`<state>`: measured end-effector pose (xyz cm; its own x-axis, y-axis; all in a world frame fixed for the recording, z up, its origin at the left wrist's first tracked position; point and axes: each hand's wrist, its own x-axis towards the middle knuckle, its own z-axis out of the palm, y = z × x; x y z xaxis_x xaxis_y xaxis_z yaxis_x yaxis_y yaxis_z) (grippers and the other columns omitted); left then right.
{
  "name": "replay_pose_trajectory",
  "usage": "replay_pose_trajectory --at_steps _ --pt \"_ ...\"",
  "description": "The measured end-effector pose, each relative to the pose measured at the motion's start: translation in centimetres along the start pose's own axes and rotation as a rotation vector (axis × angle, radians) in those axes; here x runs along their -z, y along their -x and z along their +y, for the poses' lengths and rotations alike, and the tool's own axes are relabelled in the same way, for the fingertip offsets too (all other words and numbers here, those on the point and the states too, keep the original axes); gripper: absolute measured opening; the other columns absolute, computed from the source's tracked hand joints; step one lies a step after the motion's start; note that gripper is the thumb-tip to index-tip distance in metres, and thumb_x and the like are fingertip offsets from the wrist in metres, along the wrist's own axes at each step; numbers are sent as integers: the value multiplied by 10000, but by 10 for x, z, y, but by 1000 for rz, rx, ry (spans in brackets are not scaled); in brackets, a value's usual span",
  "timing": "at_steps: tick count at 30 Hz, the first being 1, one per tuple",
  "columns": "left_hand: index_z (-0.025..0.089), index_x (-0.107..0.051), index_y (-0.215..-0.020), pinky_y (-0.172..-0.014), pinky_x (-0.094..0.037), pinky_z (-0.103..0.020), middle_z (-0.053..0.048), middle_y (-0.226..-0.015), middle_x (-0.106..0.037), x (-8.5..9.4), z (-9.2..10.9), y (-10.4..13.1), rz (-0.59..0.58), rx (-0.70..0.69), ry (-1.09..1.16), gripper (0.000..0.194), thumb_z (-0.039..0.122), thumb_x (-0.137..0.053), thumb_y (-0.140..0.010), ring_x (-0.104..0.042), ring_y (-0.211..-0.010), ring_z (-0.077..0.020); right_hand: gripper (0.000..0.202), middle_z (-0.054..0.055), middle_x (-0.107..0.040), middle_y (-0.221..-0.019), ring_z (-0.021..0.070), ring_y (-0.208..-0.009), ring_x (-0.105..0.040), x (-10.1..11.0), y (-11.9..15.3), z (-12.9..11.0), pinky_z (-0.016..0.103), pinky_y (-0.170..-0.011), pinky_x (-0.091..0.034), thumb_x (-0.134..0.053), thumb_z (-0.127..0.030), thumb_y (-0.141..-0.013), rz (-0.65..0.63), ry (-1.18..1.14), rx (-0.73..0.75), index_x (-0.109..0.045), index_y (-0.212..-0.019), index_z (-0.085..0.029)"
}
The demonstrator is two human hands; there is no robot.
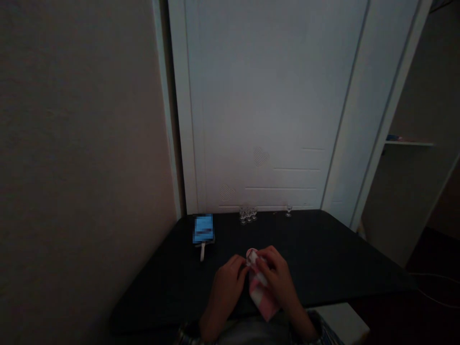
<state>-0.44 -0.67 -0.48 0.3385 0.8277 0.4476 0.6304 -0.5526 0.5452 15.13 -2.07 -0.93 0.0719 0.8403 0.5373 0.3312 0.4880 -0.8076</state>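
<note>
Over the near part of the dark table, my left hand point(229, 279) and my right hand point(276, 269) meet with their fingers closed. My right hand grips a pink and white cloth point(265, 303), which hangs down toward the table's front edge. Between the fingertips, at the cloth's upper end, shows a small clear, shiny piece that looks like a small glass point(248, 260). My left fingers pinch it from the left. The cloth and fingers hide most of its shape.
Several small stemmed glasses point(247, 214) stand grouped at the table's back edge, with a single stemmed glass point(289, 211) farther right. A blurred-out blue screen on a white-handled stand point(202, 251) is at the left. Behind the dark table point(323, 258) rises a white panel point(269, 96).
</note>
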Motion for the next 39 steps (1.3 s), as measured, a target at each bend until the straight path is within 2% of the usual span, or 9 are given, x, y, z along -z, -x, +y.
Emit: replay_pose_trajectory --at_steps 19,24,28,30,34,39 --pt "204 -579 -848 -726 -426 -255 -37 -880 -606 0 2 -1 -32 25 -23 236 235 -348 -883 -574 -796 -162 124 19 -573 -857 139 -769 -553 0 1 0 228 -652 -414 -537 -229 -825 -3 24 -11 -642 -883 -200" --pt "198 -551 -845 -718 -426 -267 -39 -878 -588 -2 1 -2 9 7 -20 239 216 -317 -890 -565 -801 -166 130 13 -557 -865 140 -789 -548 0 1 2 232 -669 -411 -545 -216 -814 5 50 -6 -625 -916 -206" --pt "203 -531 -911 -744 -436 -288 -38 -918 -578 -3 0 -1 45 -21 11 133 195 -422 -836 -557 -847 -180 97 10 -554 -843 138 -767 -543 0 2 1 232 -652 -404 -541 -227 -816 16 62 -2 -609 -878 -196" --pt "208 -514 -940 -753 -441 -296 -33 -931 -580 -4 0 -1 46 -26 39 155 163 -461 -801 -560 -860 -183 91 9 -554 -835 136 -757 -540 0 2 -2 231 -643 -403 -530 -235 -824 22 65 3 -599 -867 -194" --pt "211 -477 -990 -788 -446 -311 -33 -954 -585 -5 -1 -1 81 -14 104 203 133 -429 -808 -567 -880 -176 95 10 -565 -834 138 -760 -544 0 2 -3 228 -641 -406 -512 -247 -834 27 54 2 -582 -870 -195" --pt "206 -499 -990 -821 -436 -331 -45 -983 -573 -4 0 -2 109 -41 66 192 152 -395 -838 -554 -917 -183 127 16 -588 -844 147 -760 -557 -1 2 6 236 -652 -419 -492 -284 -843 18 35 -55 -561 -901 -195"
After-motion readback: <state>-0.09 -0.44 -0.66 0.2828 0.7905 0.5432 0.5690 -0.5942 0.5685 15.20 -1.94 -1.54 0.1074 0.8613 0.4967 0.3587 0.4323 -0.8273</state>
